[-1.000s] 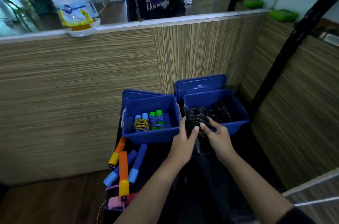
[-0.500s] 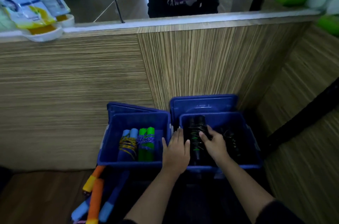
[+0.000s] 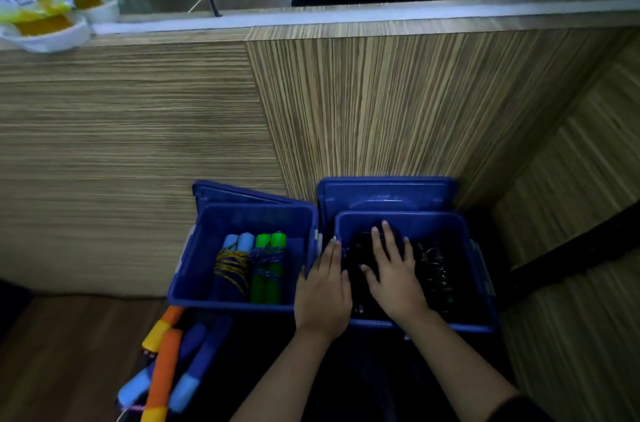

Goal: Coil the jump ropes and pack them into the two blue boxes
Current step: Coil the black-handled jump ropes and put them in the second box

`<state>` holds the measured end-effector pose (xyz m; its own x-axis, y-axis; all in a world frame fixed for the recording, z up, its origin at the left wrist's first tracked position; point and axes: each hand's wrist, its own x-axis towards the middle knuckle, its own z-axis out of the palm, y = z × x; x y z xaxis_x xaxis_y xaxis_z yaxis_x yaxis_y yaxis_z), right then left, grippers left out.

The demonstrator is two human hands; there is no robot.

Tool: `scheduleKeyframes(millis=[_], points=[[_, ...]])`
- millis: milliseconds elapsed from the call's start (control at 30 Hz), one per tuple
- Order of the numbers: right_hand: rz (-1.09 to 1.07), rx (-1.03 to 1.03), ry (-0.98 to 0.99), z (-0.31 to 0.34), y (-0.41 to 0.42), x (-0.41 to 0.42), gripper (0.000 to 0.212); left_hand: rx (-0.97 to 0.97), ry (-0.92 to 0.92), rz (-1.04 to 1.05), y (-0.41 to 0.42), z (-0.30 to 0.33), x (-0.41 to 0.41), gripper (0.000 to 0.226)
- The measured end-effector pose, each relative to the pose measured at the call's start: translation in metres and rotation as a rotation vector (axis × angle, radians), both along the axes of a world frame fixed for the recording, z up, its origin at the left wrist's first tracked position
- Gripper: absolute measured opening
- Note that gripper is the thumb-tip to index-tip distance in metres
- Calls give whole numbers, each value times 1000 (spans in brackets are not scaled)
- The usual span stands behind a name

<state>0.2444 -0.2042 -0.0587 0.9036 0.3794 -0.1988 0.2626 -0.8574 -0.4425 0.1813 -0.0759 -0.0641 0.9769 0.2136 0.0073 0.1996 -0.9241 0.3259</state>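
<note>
right box point(image 3: 479, 283): black coiled rope point(image 3: 360, 269) inside at left, second black coil point(image 3: 434, 269) at right. right hand point(image 3: 393, 274) flat on black rope, fingers straight, pressing, gripping nothing. left hand point(image 3: 323, 286) flat, fingers straight, resting at box's left wall. left box point(image 3: 194, 269): two coiled ropes, blue-handled point(image 3: 235, 262) and green-handled point(image 3: 268, 269). loose ropes point(image 3: 166, 362) uncoiled on dark surface below. risk: black coil may spring loose once pressure lifts; loose ropes near edge, may slide off.
</note>
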Motion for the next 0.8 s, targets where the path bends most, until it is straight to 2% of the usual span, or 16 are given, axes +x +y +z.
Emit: scheduleKeyframes(millis=[100, 267, 400, 533, 667, 800], points=[[54, -134, -84, 3, 1, -5, 67, -3, 3, -5, 1, -1, -1, 63], [67, -251, -73, 5, 4, -11, 76, -2, -17, -7, 0, -2, -2, 61], [150, -260, 8, 0, 12, -1, 73, -30, -28, -1, 1, -4, -2, 63], [166, -261, -16, -6, 17, 3, 70, -57, 34, -14, 0, 1, -3, 66], [160, -272, -5, -3, 19, 2, 69, -67, 107, -13, 2, 9, -2, 57], [125, -215, -61, 1, 12, 0, 67, -173, 54, -15, 1, 15, -20, 58]])
